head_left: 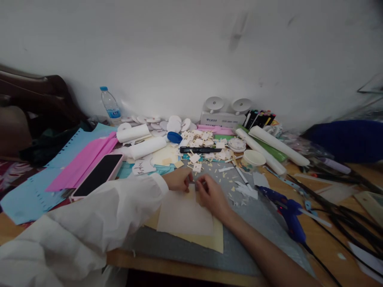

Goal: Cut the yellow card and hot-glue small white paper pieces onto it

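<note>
A white translucent sheet (185, 215) lies over a pale yellow sheet (218, 241) on the grey mat (239, 247). At the white sheet's top edge my left hand (179, 179), in a white sleeve, has its fingers curled together. Close beside it, my right hand (211, 195) pinches with thumb and forefinger near the sheet's upper right corner. Something small and dark shows between the two hands, too small to make out. A black marker (200, 150) rests on small cream pieces (195, 158) beyond the hands.
On the left are a phone (98, 175), pink paper (83, 163) and a bottle (110, 105). White rolls (148, 147) lie behind the left hand. To the right sit a paper cup (253, 159), a blue glue gun (289, 215) and black cables (344, 215). Paper scraps (247, 189) litter the mat.
</note>
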The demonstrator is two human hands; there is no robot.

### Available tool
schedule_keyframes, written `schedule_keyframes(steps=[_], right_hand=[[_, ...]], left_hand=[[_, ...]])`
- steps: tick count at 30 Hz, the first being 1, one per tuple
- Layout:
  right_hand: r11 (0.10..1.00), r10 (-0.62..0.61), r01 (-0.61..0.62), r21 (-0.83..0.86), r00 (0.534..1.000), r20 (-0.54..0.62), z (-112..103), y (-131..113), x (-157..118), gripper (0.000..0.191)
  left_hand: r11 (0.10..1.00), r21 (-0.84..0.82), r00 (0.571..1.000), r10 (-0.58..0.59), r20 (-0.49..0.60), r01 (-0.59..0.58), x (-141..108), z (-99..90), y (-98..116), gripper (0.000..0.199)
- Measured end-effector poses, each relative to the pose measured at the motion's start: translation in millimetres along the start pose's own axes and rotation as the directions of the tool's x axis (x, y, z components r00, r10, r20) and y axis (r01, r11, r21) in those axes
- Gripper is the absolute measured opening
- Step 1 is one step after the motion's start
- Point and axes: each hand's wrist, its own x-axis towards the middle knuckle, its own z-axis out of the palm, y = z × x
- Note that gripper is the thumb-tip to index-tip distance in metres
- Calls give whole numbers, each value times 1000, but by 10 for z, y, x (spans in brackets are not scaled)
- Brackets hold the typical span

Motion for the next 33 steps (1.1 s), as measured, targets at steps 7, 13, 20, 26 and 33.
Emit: schedule_keyframes(steps=[7, 13, 20, 26, 33], right_hand=[[999, 17, -16, -42, 1000, 20, -134, 16, -26, 8], [997, -44, 48, -62, 997, 57, -172, -77, -36, 7], [995, -75, 79, -55, 994, 80, -129, -63, -49, 9], [973, 21, -59, 225, 985, 169, -193, -150, -46, 27], [847, 94, -271, 458, 924, 371, -397, -194, 3, 21]], left_hand=[[994, 104, 995, -27, -92, 37, -59, 1, 66, 22], [994, 109, 996, -19, -90, 29, -51, -32, 97, 18], [1000, -10, 996, 24, -86, -25, -42, -4, 46, 14], [964, -252, 991, 60, -121, -89, -241, -119, 163, 9], [805, -592, 985, -67, -159, -41, -612, -170, 386, 15]])
